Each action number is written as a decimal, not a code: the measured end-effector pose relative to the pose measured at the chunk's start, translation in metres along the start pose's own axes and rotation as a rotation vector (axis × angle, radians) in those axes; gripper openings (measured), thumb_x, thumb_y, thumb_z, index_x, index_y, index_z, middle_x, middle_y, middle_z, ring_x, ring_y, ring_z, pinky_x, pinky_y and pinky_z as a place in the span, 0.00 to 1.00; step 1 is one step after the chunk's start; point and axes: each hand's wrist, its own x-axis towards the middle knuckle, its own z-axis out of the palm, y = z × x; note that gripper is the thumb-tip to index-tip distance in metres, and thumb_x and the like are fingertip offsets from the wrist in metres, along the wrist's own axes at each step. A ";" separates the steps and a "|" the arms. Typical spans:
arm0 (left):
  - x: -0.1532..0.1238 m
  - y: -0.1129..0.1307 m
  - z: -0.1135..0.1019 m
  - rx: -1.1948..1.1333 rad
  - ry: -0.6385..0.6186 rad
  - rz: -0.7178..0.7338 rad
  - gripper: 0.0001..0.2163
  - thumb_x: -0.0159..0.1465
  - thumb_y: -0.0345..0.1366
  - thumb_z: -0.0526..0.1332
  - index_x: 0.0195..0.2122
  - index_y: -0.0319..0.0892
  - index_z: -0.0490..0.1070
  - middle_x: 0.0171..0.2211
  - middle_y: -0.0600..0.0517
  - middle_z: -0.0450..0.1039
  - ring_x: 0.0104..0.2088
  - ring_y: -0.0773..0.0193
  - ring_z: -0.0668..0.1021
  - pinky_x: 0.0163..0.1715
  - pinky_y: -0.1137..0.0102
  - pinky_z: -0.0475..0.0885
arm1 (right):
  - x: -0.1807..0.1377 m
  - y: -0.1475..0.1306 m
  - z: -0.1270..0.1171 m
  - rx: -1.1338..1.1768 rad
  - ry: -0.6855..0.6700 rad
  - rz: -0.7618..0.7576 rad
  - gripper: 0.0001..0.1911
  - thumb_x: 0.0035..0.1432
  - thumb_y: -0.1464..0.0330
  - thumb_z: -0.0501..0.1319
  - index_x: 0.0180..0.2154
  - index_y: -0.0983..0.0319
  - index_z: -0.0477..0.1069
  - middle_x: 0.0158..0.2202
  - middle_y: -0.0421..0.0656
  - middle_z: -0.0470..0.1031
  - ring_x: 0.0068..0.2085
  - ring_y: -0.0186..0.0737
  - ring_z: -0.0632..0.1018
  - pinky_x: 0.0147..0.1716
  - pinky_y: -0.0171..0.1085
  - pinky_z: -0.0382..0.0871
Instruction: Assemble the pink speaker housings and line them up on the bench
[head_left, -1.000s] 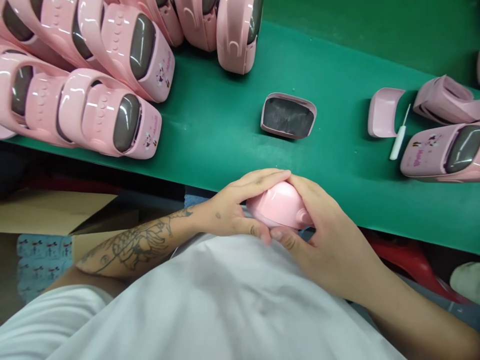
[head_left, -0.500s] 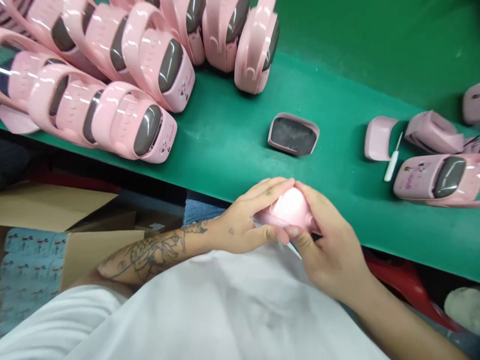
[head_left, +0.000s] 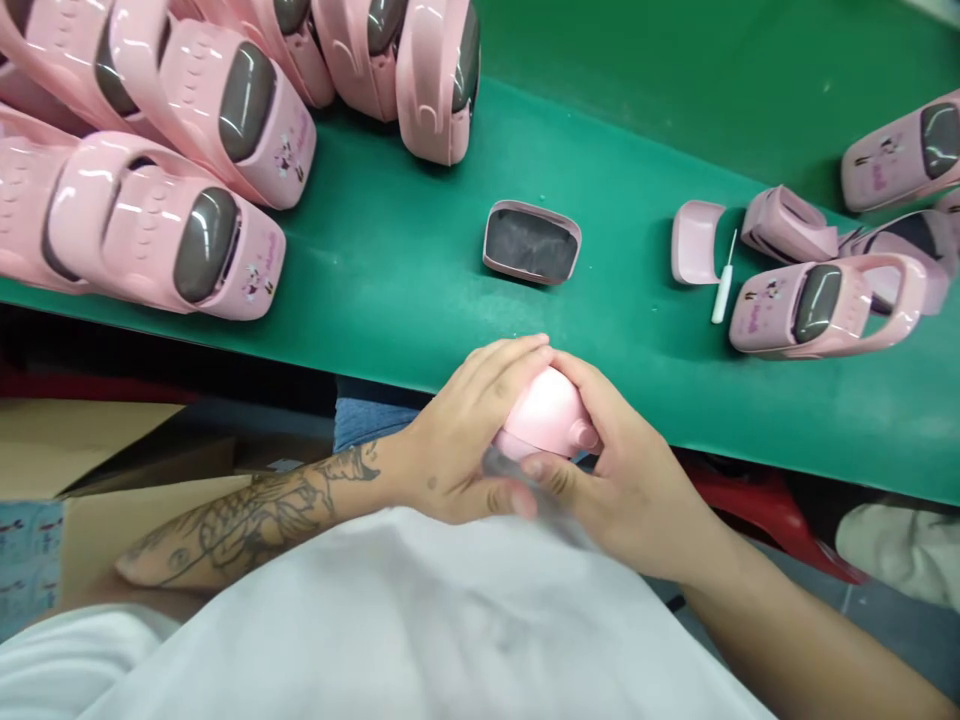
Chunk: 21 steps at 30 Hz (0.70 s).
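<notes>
Both my hands are cupped round one small rounded pink plastic piece (head_left: 546, 418) at the near edge of the green table (head_left: 420, 290), close to my white shirt. My left hand (head_left: 461, 440) wraps its left side, fingers over the top and thumb underneath. My right hand (head_left: 622, 480) closes on its right side, and the fingertips of the two hands meet on top. Most of the piece is hidden by my fingers. A pink-rimmed part with a dark grey face (head_left: 531, 243) lies on the table just beyond my hands.
Several pink car-shaped shells with dark windows (head_left: 172, 235) are piled at the back left. More pink shells (head_left: 821, 305), a small pink cover (head_left: 694, 243) and a thin white tool (head_left: 724, 290) lie at the right. Cardboard boxes (head_left: 112, 450) sit below the table at left.
My hands have stayed closed on the pink piece, the fingers shifting slightly. The view has swung, so the table's objects appear lower and further left than half a second ago.
</notes>
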 end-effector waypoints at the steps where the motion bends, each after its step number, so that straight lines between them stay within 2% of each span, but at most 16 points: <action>1: 0.002 0.001 0.002 0.027 0.019 -0.010 0.50 0.67 0.67 0.60 0.79 0.41 0.44 0.73 0.29 0.59 0.71 0.32 0.67 0.69 0.36 0.62 | -0.001 0.002 0.002 -0.011 0.025 -0.009 0.39 0.63 0.48 0.70 0.69 0.54 0.64 0.69 0.49 0.72 0.67 0.59 0.75 0.65 0.59 0.72; 4: 0.008 0.004 0.007 0.051 0.073 -0.062 0.45 0.67 0.67 0.59 0.75 0.40 0.54 0.65 0.30 0.69 0.64 0.35 0.74 0.64 0.39 0.68 | -0.004 0.008 0.009 -0.078 0.113 -0.070 0.37 0.66 0.49 0.67 0.69 0.58 0.63 0.68 0.52 0.73 0.67 0.59 0.75 0.64 0.59 0.73; 8: 0.010 0.005 0.008 0.059 0.112 -0.110 0.42 0.69 0.67 0.57 0.73 0.39 0.57 0.64 0.30 0.69 0.64 0.36 0.74 0.65 0.41 0.68 | -0.001 0.013 0.015 -0.176 0.194 -0.196 0.33 0.72 0.52 0.59 0.70 0.60 0.60 0.68 0.55 0.72 0.68 0.58 0.74 0.66 0.58 0.71; 10: 0.011 0.006 0.007 0.039 0.122 -0.141 0.40 0.70 0.65 0.57 0.73 0.40 0.58 0.65 0.31 0.68 0.64 0.38 0.74 0.65 0.43 0.69 | 0.002 0.013 0.019 -0.207 0.186 -0.221 0.33 0.74 0.51 0.56 0.71 0.60 0.59 0.69 0.56 0.71 0.68 0.57 0.74 0.66 0.58 0.71; 12: 0.013 0.007 0.005 -0.019 0.182 -0.226 0.36 0.72 0.63 0.54 0.70 0.40 0.63 0.64 0.33 0.71 0.62 0.41 0.77 0.62 0.47 0.72 | 0.007 0.012 0.023 -0.257 0.193 -0.222 0.34 0.74 0.49 0.55 0.71 0.62 0.58 0.68 0.58 0.71 0.67 0.58 0.74 0.65 0.59 0.73; 16: 0.025 0.011 0.004 -0.062 0.369 -0.332 0.30 0.77 0.58 0.47 0.58 0.38 0.75 0.54 0.37 0.80 0.53 0.50 0.82 0.55 0.55 0.77 | 0.011 0.009 0.026 -0.332 0.256 -0.174 0.41 0.70 0.51 0.62 0.73 0.65 0.55 0.71 0.62 0.66 0.71 0.63 0.70 0.67 0.64 0.70; 18: 0.031 0.014 0.005 -0.057 0.417 -0.360 0.26 0.79 0.53 0.49 0.55 0.39 0.79 0.52 0.39 0.82 0.53 0.52 0.82 0.55 0.57 0.77 | 0.011 0.009 0.022 -0.321 0.204 -0.119 0.44 0.67 0.52 0.65 0.74 0.65 0.54 0.73 0.61 0.64 0.72 0.64 0.69 0.67 0.64 0.69; 21: 0.034 0.019 0.008 -0.081 0.468 -0.465 0.23 0.79 0.50 0.50 0.54 0.41 0.81 0.54 0.42 0.83 0.55 0.52 0.83 0.57 0.56 0.77 | 0.009 0.010 0.016 -0.260 0.149 -0.066 0.42 0.65 0.53 0.66 0.73 0.59 0.57 0.72 0.55 0.68 0.69 0.61 0.73 0.65 0.61 0.73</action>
